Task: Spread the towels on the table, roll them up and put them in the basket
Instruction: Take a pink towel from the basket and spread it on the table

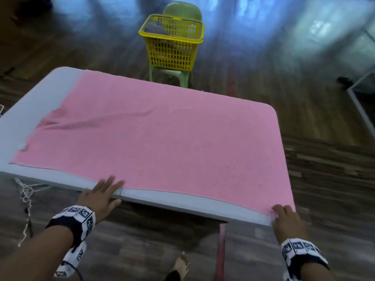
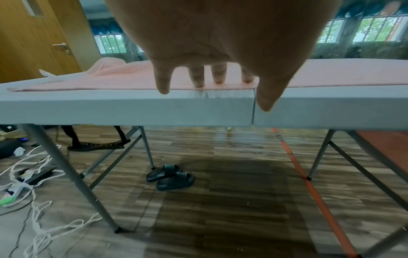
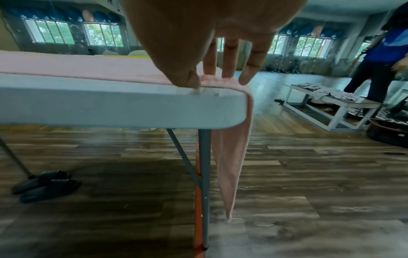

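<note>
A pink towel lies spread flat over the grey table, with a few creases at its left end. Its right end hangs off the table's right side. My left hand rests at the table's near edge, fingers straight with their tips on the towel's near hem. My right hand presses the towel's near right corner, fingers straight and thumb at the hem. Beyond the table, a yellow basket stands on a green chair with a grey towel inside.
Dark slippers lie under the table between its folding legs. White cables trail on the floor at the left, and an orange strap runs under the table. To the right, a person stands by a low white bench.
</note>
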